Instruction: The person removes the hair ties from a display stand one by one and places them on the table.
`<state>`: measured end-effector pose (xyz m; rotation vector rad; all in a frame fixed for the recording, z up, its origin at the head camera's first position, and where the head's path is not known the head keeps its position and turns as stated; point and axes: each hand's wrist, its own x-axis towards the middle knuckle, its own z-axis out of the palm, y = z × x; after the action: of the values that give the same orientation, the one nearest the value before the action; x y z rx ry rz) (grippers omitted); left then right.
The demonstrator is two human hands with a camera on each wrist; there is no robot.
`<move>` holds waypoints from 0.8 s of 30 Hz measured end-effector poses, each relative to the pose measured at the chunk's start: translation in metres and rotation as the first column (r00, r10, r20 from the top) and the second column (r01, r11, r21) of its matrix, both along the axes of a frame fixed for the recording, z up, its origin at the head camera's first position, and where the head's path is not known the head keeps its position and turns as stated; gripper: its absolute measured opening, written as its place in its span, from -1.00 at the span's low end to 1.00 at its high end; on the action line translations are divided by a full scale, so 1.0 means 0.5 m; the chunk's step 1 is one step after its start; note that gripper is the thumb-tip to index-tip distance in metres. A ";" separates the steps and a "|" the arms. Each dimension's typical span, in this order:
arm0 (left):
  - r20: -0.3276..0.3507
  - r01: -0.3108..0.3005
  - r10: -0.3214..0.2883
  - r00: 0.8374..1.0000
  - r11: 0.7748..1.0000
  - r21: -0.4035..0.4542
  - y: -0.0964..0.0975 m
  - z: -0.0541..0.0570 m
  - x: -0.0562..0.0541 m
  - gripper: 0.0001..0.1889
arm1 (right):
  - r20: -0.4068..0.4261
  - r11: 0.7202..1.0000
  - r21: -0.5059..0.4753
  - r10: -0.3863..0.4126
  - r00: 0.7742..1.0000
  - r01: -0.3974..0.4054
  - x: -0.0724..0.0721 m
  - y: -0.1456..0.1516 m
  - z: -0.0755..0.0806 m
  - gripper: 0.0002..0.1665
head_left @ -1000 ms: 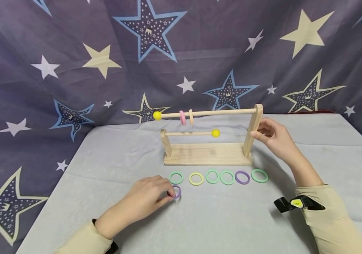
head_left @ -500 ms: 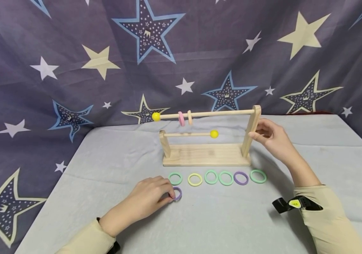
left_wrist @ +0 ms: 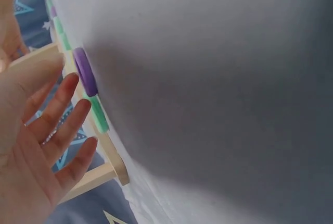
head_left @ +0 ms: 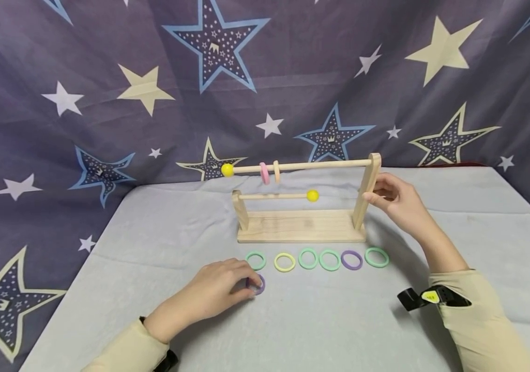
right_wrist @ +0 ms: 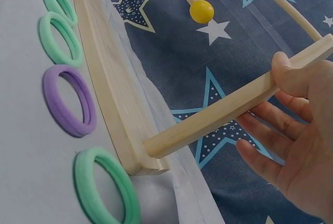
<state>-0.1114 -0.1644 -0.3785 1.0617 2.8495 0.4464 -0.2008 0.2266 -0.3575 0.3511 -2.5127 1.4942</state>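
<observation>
In the head view my left hand (head_left: 223, 284) is over a purple ring (head_left: 261, 285) on the cloth, covering part of it. The left wrist view shows its fingers relaxed and apart beside that ring (left_wrist: 85, 72), with nothing pinched. My right hand (head_left: 399, 201) holds the tall right post (head_left: 367, 192) of a wooden stand (head_left: 299, 227), thumb in front and fingers behind. A pink ring (head_left: 264, 173) and a peach ring (head_left: 276, 171) hang on the stand's upper rod. The lower rod (head_left: 271, 196) carries no ring and ends in a yellow ball (head_left: 313, 196).
A row of rings lies before the stand: green (head_left: 256, 252), yellow (head_left: 285, 269), more green ones, another purple ring (head_left: 351, 268), and green (head_left: 377, 265) at the right end. Grey cloth (head_left: 320, 325) covers the table. A star-patterned curtain (head_left: 292, 62) hangs behind.
The purple ring under my left hand has shifted slightly toward me. Its fingers, which were on the ring, now look spread over it. The right hand keeps its hold on the post.
</observation>
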 end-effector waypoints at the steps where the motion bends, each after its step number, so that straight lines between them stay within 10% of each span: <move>1: 0.015 -0.011 0.011 1.000 1.000 0.011 0.001 0.002 0.000 -0.83 | -0.002 1.000 -0.002 0.000 1.000 0.000 0.000 0.000 0.000 -0.62; 24: -0.072 -0.179 0.214 0.974 0.926 0.333 0.053 0.048 -0.050 -0.84 | -0.007 1.000 -0.004 -0.003 1.000 0.003 -0.002 -0.002 -0.003 -0.61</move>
<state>-0.1363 -0.1380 -0.3543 0.8614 3.0645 0.9312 -0.2020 0.2256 -0.3589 0.3514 -2.5029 1.4941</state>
